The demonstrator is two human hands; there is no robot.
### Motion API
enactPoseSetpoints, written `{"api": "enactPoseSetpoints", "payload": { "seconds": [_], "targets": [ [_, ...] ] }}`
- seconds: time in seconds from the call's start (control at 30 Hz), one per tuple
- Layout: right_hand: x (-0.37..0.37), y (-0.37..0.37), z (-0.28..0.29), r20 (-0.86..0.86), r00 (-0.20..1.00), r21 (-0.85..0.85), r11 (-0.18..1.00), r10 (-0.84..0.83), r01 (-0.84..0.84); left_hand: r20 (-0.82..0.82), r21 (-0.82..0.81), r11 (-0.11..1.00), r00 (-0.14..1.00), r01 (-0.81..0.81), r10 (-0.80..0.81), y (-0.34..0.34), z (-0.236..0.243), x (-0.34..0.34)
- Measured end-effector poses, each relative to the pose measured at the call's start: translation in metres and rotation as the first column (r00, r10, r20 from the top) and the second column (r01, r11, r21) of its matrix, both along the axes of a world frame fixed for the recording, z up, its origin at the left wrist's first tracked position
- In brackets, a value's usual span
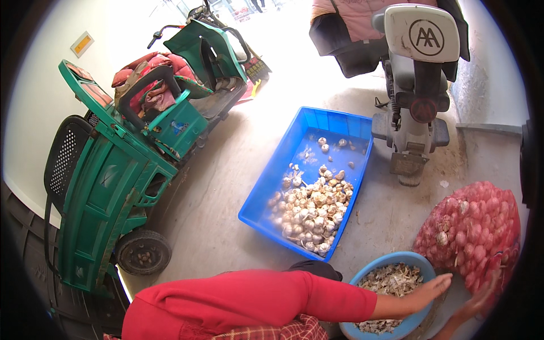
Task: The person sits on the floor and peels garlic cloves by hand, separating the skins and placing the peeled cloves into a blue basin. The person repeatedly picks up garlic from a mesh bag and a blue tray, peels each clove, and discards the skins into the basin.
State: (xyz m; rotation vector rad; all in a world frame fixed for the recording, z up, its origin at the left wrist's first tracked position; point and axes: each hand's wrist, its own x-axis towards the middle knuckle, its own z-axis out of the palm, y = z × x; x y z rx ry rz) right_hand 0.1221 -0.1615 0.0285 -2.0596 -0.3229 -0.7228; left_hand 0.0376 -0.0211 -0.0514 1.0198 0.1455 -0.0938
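Note:
My left hand (432,291), at the end of a red sleeve, reaches over a round blue basin (358,279). Its fingers are stretched out past the basin's right rim, and nothing shows in them. Inside the basin lies a heap of dry, papery garlic skins (396,279). My right hand (480,300) is at the lower edge of a red mesh bag (481,226) full of garlic bulbs. Blur and the dark picture rim keep its fingers unclear, so I cannot tell whether it grips the mesh.
Ahead stands a rectangular blue tub (266,175) with many garlic bulbs (314,209) piled at its near end. A green cargo tricycle (107,192) is parked on the left. Beyond the tub, at the right, stands an electric scooter (416,96) beside the wall.

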Motion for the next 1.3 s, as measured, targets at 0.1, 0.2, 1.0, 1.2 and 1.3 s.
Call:
{"api": "enactPoseSetpoints", "payload": {
  "seconds": [0.1, 0.2, 1.0, 1.2, 1.3],
  "targets": [
    [-0.085, 0.078, -0.014, -0.111, 0.926, 0.146, 0.928, 0.36, -0.343, 0.03, -0.179, 0.975, 0.991, 0.133, -0.129, 0.013, -0.006, -0.008],
    [-0.113, 0.107, -0.007, -0.153, 0.865, -0.146, 0.855, 0.477, -0.497, 0.212, -0.197, 0.956, 0.962, 0.217, -0.175, 0.028, 0.004, -0.019],
    [-0.226, 0.05, -0.05, -0.78, 0.614, -0.147, 0.989, -0.119, 0.004, 0.07, -0.179, 0.817, 0.836, 0.548, -0.545, 0.032, 0.054, -0.072],
    [-0.217, 0.076, -0.054, -0.77, 0.636, -0.099, 0.994, -0.042, -0.054, 0.061, -0.164, 0.833, 0.849, 0.528, -0.525, 0.018, 0.048, -0.077],
    [-0.214, 0.08, -0.056, -0.767, 0.642, -0.075, 0.995, -0.012, -0.072, 0.042, -0.146, 0.825, 0.836, 0.546, -0.546, 0.013, 0.047, -0.082]
  ]
}}
